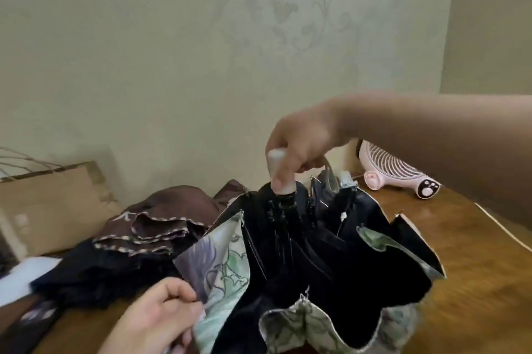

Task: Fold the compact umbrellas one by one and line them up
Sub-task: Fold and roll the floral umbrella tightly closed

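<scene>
- Head view, table: a brown wooden table (475,267) stands against a pale wall with a floral pattern (288,8).
- Head view, task item: a compact umbrella with a black lining and a green-and-lilac floral outer canopy (331,261) stands over the near middle of the table with its handle upward. The canopy hangs loose and unfolded, the black lining and thin ribs facing the camera.
- Head view, right hand (299,146): reaches in from the right, fingers curled round the pale cream umbrella handle (280,172), thumb laid along its front.
- Head view, left hand (161,316): low at the left of the canopy, well apart from the right; curled fingers pinch the floral fabric edge.
- Head view, other umbrellas: a brown umbrella with a pale stitched trim (161,218) lies crumpled at the left behind the held one, resting on a dark navy umbrella (95,276).
- Head view, surroundings: a pink handheld fan with a paw print (397,169) lies at the far right of the table, near the wall; a brown paper bag (51,209) stands at the far left.
</scene>
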A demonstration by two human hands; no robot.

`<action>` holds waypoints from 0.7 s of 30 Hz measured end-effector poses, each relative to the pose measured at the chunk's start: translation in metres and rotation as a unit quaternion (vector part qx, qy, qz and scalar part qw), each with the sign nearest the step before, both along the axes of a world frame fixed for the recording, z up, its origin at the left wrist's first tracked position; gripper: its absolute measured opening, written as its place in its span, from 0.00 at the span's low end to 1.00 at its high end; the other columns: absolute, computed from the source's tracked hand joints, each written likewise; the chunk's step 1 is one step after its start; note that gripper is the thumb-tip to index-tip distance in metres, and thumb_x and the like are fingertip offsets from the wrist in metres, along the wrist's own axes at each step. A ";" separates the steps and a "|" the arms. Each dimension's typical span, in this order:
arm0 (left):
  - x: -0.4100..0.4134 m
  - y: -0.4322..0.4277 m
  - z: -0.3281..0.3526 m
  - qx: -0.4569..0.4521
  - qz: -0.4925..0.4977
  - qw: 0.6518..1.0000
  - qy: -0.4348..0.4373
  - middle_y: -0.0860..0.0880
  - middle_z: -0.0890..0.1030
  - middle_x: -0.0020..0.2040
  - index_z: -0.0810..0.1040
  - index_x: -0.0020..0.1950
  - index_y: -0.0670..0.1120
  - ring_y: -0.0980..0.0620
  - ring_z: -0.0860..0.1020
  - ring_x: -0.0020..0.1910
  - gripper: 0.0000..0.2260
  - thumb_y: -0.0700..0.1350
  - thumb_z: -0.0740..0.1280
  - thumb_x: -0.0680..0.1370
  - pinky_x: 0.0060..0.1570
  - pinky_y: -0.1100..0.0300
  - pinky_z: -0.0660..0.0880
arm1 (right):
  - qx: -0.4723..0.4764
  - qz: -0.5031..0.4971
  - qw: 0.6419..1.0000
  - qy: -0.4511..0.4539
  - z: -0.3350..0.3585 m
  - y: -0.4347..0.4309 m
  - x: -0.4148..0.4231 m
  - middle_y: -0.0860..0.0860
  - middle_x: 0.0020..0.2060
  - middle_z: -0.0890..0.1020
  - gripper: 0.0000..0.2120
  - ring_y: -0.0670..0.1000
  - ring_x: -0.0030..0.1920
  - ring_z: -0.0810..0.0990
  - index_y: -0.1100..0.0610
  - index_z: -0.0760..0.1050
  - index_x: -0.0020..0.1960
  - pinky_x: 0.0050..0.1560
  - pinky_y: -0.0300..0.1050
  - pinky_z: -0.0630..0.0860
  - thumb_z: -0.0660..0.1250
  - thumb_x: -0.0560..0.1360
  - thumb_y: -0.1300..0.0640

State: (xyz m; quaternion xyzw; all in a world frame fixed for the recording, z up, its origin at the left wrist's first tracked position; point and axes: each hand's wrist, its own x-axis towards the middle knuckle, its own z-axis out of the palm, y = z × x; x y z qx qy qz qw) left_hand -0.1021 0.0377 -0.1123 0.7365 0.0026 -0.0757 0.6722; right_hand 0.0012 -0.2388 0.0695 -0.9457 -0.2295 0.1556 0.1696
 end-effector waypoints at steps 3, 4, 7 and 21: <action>-0.006 -0.003 -0.014 0.010 -0.044 0.999 -0.002 0.36 0.75 0.30 0.73 0.48 0.32 0.47 0.73 0.26 0.46 0.54 0.88 0.41 0.26 0.61 0.71 | 0.310 -0.073 0.947 -0.033 -0.043 -0.013 -0.017 0.52 0.35 0.80 0.11 0.48 0.34 0.77 0.58 0.79 0.44 0.32 0.39 0.74 0.78 0.72 0.53; -0.007 -0.004 -0.017 0.002 -0.047 0.999 0.003 0.36 0.75 0.30 0.74 0.49 0.33 0.46 0.73 0.28 0.48 0.58 0.88 0.41 0.28 0.60 0.71 | 0.419 -0.107 0.901 0.021 -0.063 -0.014 -0.018 0.55 0.39 0.81 0.13 0.51 0.38 0.79 0.59 0.79 0.47 0.35 0.41 0.76 0.79 0.71 0.54; -0.010 -0.006 -0.020 -0.033 -0.065 0.997 0.011 0.37 0.75 0.30 0.74 0.48 0.33 0.47 0.73 0.27 0.38 0.52 0.86 0.50 0.27 0.60 0.71 | 0.524 -0.184 0.829 0.060 -0.110 -0.015 -0.018 0.59 0.47 0.85 0.20 0.57 0.46 0.82 0.64 0.84 0.48 0.50 0.49 0.77 0.79 0.66 0.49; -0.040 0.012 -0.024 -0.093 -0.048 0.993 0.054 0.31 0.77 0.33 0.74 0.51 0.33 0.44 0.72 0.30 0.43 0.55 0.89 0.49 0.31 0.57 0.66 | 0.493 -0.246 0.825 -0.122 -0.141 -0.008 -0.030 0.51 0.30 0.80 0.10 0.48 0.34 0.78 0.61 0.78 0.37 0.38 0.40 0.74 0.78 0.69 0.61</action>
